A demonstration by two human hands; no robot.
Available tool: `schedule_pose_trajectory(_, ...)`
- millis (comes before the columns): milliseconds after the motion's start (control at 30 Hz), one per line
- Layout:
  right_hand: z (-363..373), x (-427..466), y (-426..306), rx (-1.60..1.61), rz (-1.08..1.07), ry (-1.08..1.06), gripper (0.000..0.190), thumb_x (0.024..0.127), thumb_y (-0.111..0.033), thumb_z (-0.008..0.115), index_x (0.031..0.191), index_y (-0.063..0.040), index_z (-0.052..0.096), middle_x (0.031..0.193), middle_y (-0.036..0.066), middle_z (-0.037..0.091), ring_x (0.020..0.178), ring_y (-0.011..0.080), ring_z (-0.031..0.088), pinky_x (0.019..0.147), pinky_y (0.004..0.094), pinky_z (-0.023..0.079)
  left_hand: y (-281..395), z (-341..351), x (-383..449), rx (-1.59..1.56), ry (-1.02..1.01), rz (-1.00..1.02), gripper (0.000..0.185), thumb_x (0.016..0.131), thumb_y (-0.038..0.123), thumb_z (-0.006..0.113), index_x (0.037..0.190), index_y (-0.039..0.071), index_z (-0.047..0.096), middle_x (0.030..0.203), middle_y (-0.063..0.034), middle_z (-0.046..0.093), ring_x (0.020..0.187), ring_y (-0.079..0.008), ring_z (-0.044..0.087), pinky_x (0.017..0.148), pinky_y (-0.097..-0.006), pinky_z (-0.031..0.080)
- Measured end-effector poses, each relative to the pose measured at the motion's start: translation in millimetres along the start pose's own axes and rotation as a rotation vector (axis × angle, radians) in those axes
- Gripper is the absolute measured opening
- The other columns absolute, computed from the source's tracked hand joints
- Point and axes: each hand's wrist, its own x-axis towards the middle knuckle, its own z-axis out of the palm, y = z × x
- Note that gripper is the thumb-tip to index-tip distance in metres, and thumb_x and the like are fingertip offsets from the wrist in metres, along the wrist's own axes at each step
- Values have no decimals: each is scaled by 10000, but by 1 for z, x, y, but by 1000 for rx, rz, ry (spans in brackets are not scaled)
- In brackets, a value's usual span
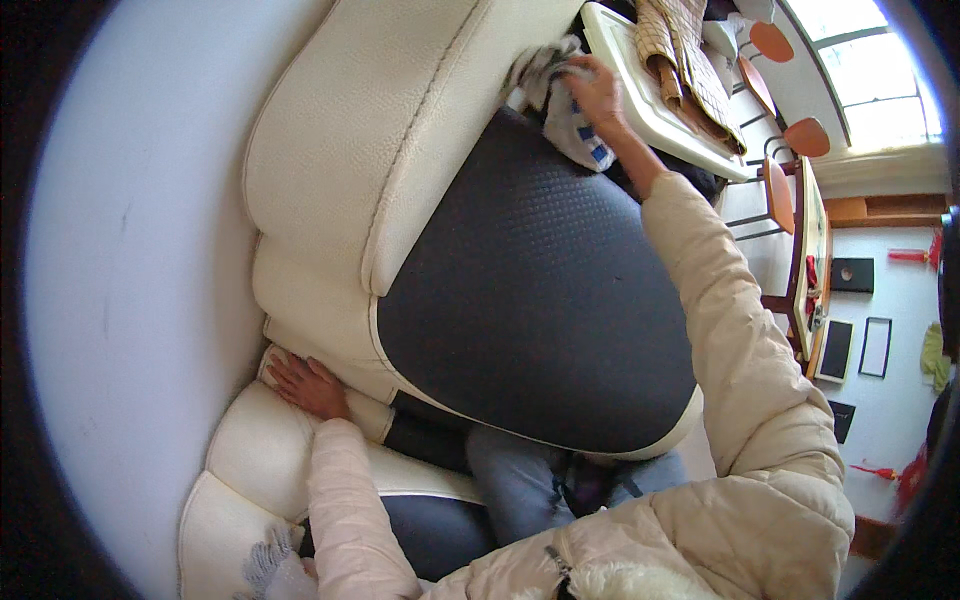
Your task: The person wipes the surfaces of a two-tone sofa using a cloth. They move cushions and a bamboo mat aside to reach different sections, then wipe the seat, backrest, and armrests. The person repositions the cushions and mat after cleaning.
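Observation:
A cream leather sofa with a black seat cushion [540,300] fills the middle of the head view. My right hand [598,91] reaches to the cushion's far corner, gripping a crumpled white and grey cloth [574,139] with blue squares. The cloth lies against the cushion edge and the cream backrest [360,127]; motion blurs part of it. With its fingers spread, my left hand [311,386] rests on top of the sofa back, near the seam between two seat sections, holding nothing.
Right of the cushion stands a white-rimmed table [626,97] with a tan quilted cover [690,67] on it. Beyond are several orange chairs [780,195] and a long table [810,262]. A pale wall [142,262] runs behind the sofa. Grey fringed fabric [270,559] lies at lower left.

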Motion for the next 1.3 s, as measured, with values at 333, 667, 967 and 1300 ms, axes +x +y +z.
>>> schedule_pose_trajectory(333,52,-106,-63,-473,-400,-72,406,809,-258,693,1090,5,563,1073,237,547,977,394,570,811,471,459,0,8,2,92,-103,-83,520,1032,353,346,1461,68,419,1611,-143,242,1493,-345,187,1166,-550,192)
schedule_pose_trajectory(667,-3,-164,-216,-57,-877,-356,359,693,-152,721,1036,-104,626,1042,98,520,991,279,523,794,406,429,1,0,3,28,-192,-132,527,1022,331,360,1463,48,426,1603,-146,263,1500,-333,163,1174,-537,169)
schedule_pose_trajectory(967,51,-101,-255,-228,-1136,-222,279,723,-188,658,999,-151,662,1138,67,573,1080,260,519,843,426,438,3,-12,3,-62,-120,-124,513,1012,315,385,1431,24,443,1605,-152,250,1500,-351,163,1186,-547,148)
schedule_pose_trajectory(1300,23,69,-193,23,-400,444,396,840,-235,683,1157,-10,610,1129,198,580,1064,405,549,945,465,429,-1,-1,2,0,-154,-105,536,1016,335,369,1453,29,419,1598,-166,259,1491,-369,174,1181,-566,143)
